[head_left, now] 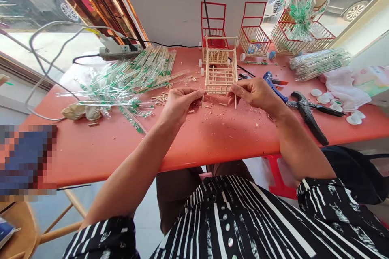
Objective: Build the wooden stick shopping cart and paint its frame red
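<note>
Between my hands stands a small cart frame built from pale wooden sticks, with white round wheels at its left side. My left hand pinches the near left corner of the frame, thumb and forefinger pressed together at a stick end. At the near right corner, my right hand grips the frame the same way. Two short stick ends point down towards me below the fingers. Loose stick offcuts and crumbs lie on the red table around the frame.
Wrapped chopsticks and torn wrappers cover the left, near a power strip. Red-trimmed stick carts stand along the back. Right of my hand lie a blue-handled tool, black-handled cutters, white discs and a chopstick bundle.
</note>
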Available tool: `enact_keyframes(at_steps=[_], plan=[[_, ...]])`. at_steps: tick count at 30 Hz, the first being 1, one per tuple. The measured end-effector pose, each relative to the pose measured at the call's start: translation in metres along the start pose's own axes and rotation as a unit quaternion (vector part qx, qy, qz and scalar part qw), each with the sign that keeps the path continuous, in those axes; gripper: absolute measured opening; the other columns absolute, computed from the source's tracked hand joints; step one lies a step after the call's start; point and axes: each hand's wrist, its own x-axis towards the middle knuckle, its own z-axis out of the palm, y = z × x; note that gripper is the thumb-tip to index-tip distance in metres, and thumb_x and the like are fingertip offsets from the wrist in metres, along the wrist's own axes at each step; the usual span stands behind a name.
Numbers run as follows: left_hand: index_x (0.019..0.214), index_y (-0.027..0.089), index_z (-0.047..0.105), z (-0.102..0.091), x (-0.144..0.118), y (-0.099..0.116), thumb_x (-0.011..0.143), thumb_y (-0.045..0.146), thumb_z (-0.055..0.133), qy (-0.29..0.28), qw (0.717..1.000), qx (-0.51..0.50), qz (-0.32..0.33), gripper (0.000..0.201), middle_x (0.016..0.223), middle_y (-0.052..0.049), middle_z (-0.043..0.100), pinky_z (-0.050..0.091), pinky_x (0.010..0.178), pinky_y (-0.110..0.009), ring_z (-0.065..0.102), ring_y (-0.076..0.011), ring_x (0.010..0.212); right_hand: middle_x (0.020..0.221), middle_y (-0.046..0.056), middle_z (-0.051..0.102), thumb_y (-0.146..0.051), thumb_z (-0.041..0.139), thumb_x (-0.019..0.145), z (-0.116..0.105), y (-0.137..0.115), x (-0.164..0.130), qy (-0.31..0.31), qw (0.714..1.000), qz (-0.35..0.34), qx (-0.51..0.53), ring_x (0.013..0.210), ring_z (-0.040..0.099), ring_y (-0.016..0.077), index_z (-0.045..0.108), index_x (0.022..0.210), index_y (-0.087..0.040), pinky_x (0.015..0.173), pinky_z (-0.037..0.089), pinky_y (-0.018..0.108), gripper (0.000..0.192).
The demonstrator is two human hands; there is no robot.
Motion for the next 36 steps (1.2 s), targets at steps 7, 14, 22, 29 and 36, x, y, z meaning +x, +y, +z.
enact_keyframes(at_steps=[7,14,22,29,36], plan=[[0.066,0.013,0.077,0.006,-0.001,-0.003,0.063,0.036,0.095,-0.001,1.000,0.002,0.008,0.030,0.053,-0.001,0.062,0.034,0.046,-0.021,0.048,-0.0065,0.045,0.068,0.005,0.080,-0.062,0.079,0.095,0.004,0.003,0.001,-0.016,0.999,-0.010,-0.034,0.058,0.073,0.0166,0.080,0.082,-0.019,0.057,0.053,0.028,0.045],[0.066,0.013,0.078,0.008,-0.002,-0.008,0.064,0.040,0.097,0.013,1.000,0.011,0.006,0.033,0.055,-0.002,0.064,0.037,0.048,-0.021,0.049,-0.0062,0.047,0.067,0.006,0.080,-0.056,0.077,0.097,0.003,0.002,0.000,-0.023,0.999,0.000,-0.033,0.058,0.075,0.0174,0.079,0.078,-0.018,0.056,0.053,0.028,0.042],[0.076,0.013,0.082,0.000,-0.002,0.000,0.061,0.053,0.105,-0.043,0.999,-0.013,-0.011,0.049,0.068,-0.005,0.071,0.045,0.053,-0.020,0.059,-0.0085,0.057,0.066,0.004,0.078,-0.061,0.083,0.092,-0.006,-0.002,-0.001,-0.011,1.000,-0.006,-0.012,0.057,0.070,0.0145,0.080,0.077,-0.018,0.057,0.053,0.027,0.046],[0.073,0.013,0.081,-0.003,-0.002,0.001,0.065,0.059,0.103,-0.067,0.997,0.034,-0.005,0.052,0.065,-0.006,0.070,0.042,0.051,-0.020,0.058,-0.0094,0.057,0.067,0.004,0.078,-0.066,0.082,0.092,-0.009,-0.002,-0.001,-0.014,1.000,-0.012,-0.019,0.058,0.069,0.0146,0.079,0.077,-0.019,0.058,0.053,0.028,0.050],[0.072,0.014,0.081,0.003,-0.005,0.003,0.068,0.049,0.098,-0.027,0.995,0.093,0.024,0.039,0.069,-0.008,0.075,0.041,0.051,-0.022,0.061,-0.0113,0.057,0.068,0.005,0.078,-0.064,0.081,0.093,-0.006,-0.007,-0.003,-0.022,0.999,0.003,-0.037,0.061,0.069,0.0160,0.081,0.079,-0.019,0.060,0.053,0.030,0.047]])
